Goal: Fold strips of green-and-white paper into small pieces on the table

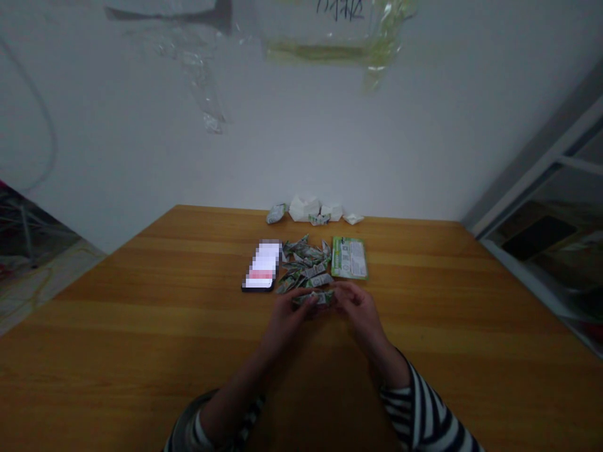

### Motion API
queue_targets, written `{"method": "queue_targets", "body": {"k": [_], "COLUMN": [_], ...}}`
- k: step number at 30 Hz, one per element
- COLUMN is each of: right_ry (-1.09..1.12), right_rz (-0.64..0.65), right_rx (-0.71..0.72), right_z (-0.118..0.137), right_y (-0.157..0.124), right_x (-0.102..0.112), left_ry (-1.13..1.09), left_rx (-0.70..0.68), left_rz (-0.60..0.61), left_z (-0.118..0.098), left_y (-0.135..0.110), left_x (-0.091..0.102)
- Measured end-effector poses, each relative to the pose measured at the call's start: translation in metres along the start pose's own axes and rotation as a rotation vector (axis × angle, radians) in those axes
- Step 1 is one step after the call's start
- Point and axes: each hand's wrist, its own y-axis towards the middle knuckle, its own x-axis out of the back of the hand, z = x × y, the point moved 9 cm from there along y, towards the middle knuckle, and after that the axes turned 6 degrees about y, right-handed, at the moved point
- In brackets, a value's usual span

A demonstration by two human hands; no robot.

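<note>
My left hand (288, 315) and my right hand (358, 312) meet over the wooden table (141, 326), fingers pinched on the two ends of a small green-and-white wrapped packet (316, 298). Just beyond the hands lies a pile of several similar small packets (306, 262). A flat green-and-white bag (349, 257) lies to the right of the pile. A phone (262, 266) with a lit screen lies to the left of it.
At the table's far edge, against the white wall, sit crumpled white papers and wrappers (311, 209). A clear plastic bag (330, 37) hangs on the wall above. A metal frame (541, 182) stands to the right of the table.
</note>
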Motion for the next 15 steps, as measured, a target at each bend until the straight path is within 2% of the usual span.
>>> {"method": "queue_targets", "body": {"k": [3,6,10,15], "right_ry": [-0.072,-0.124,-0.037,0.097], "right_rz": [0.066,0.023,0.005,-0.025], "right_rx": [-0.043,-0.046,-0.084,-0.111], "right_z": [-0.007,-0.011,-0.015,-0.021], "right_y": [-0.003,-0.005,-0.008,-0.012], "right_x": [-0.012,-0.011,-0.009,-0.008], "left_ry": [0.035,-0.019,-0.109,-0.114], "left_rx": [-0.029,-0.028,0.023,0.028], "left_rz": [0.024,0.077,0.162,0.133], "left_z": [-0.002,-0.005,-0.004,0.002], "left_y": [-0.002,-0.005,-0.008,-0.007], "left_x": [-0.005,-0.012,-0.022,-0.024]}}
